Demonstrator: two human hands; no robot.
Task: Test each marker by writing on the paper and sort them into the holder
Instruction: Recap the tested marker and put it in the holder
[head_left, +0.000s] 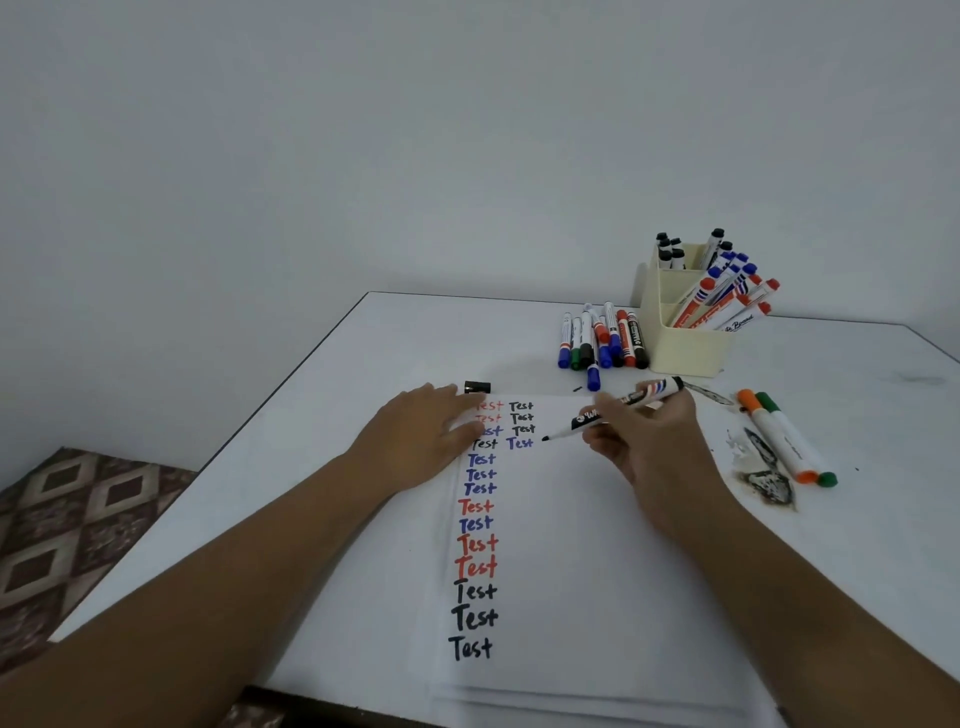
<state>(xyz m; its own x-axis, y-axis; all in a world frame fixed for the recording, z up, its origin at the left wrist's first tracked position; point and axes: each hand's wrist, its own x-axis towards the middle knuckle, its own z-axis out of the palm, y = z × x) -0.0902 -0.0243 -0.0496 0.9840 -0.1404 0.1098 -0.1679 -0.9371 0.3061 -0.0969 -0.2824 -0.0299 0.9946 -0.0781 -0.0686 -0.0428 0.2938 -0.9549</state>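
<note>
Black marker (608, 413), uncapped, white barrel with black grip end, tip down on the paper (571, 545) just right of the blue "Test". Right hand (649, 447) pinches the barrel between thumb and fingers. Left hand (421, 441) lies flat on the paper's far left part, fingers straight and slightly spread. Black cap (477, 387) beyond the paper's far edge. Holder (685, 343) at the tabletop's far edge, sorted markers inside; loose markers (602, 340) just left of it. Orange and green markers (789, 447) lie toward the right edge.

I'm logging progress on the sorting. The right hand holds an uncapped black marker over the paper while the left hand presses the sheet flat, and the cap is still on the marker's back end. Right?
Not quite. The cap lies on the table beyond the left hand, not on the marker. The head view shows the rest holds: the right hand holds it uncapped over the paper.
</note>
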